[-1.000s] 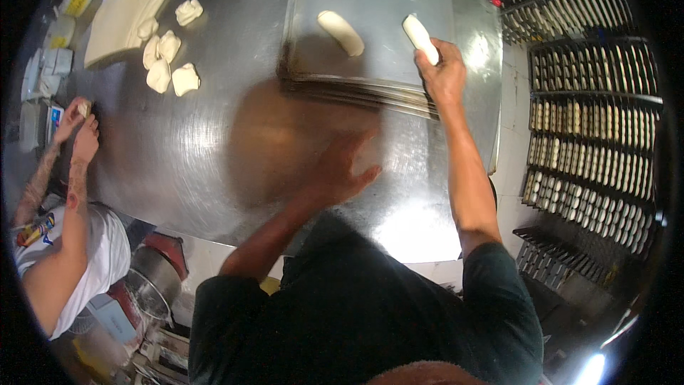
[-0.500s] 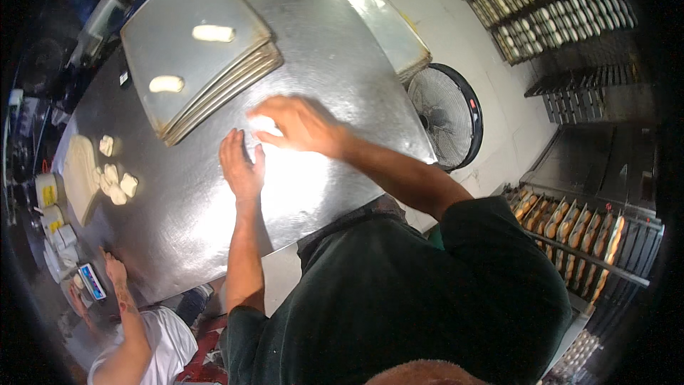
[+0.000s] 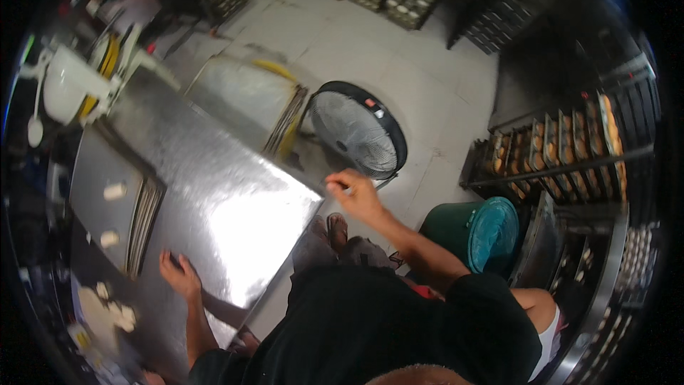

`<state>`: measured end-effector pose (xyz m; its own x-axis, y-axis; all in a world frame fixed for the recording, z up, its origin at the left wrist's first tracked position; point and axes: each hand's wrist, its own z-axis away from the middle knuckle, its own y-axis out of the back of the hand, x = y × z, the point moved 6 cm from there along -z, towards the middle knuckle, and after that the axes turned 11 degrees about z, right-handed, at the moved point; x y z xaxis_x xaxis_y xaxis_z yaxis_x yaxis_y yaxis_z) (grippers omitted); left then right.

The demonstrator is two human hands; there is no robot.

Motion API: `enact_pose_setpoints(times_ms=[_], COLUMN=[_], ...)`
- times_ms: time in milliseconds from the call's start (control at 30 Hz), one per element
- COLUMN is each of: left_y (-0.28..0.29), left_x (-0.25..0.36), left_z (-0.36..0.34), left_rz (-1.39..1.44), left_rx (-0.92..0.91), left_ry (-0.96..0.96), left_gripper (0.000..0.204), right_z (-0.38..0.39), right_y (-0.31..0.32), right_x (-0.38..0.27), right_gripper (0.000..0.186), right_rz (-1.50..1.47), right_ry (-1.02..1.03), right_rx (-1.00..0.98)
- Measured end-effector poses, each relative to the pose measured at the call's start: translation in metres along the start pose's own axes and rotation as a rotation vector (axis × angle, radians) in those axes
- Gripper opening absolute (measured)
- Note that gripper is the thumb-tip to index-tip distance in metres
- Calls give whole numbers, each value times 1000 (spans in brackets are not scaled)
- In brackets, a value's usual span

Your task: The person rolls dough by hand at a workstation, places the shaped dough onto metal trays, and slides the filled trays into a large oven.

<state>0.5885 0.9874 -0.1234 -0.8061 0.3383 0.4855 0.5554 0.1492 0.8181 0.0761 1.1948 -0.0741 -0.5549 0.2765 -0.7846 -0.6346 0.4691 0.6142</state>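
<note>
My left hand [image 3: 180, 276] is over the steel table [image 3: 192, 171], fingers and thumb apart, with nothing visible in it. My right hand [image 3: 354, 194] is off the table's right corner, above the floor, its fingers curled in; whatever they hold, if anything, is hidden. Left of my left hand stands a stack of metal baking trays [image 3: 100, 214]. On the top tray lie two pale dough rolls, the upper one [image 3: 115, 191] and the lower one [image 3: 109, 239]. Nearer on the table are a flat dough slab [image 3: 94, 317] and several small dough pieces [image 3: 122, 316].
A round black fan [image 3: 354, 132] stands on the floor beyond the table corner, beside more stacked trays [image 3: 246, 93]. At right are a green tub with a teal lid [image 3: 495, 234] and a rack of browned bread [image 3: 563, 150]. Behind the tub, another person's limb [image 3: 534, 306] shows.
My view has swung right. My right hand has left the table and moved right, past its corner; it was curved over something white. My left hand is now apart from it, fingers spread.
</note>
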Motion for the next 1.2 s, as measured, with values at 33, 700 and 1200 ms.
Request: enact_pose_setpoints(times_ms=[33, 700, 1200], left_y=[-1, -227, -483], left_x=[2, 508, 770], left_z=[0, 6, 123], left_rz=[-13, 717, 624], left_rx=[-5, -471, -1188], left_ry=[20, -450, -333], left_gripper=[46, 28, 39], right_z=[4, 10, -73], right_y=[-3, 213, 526], right_x=[0, -127, 89], right_gripper=[23, 46, 54], right_rz=[-30, -1029, -946], right_ry=[-18, 838, 1049], right_rx=[-27, -891, -487])
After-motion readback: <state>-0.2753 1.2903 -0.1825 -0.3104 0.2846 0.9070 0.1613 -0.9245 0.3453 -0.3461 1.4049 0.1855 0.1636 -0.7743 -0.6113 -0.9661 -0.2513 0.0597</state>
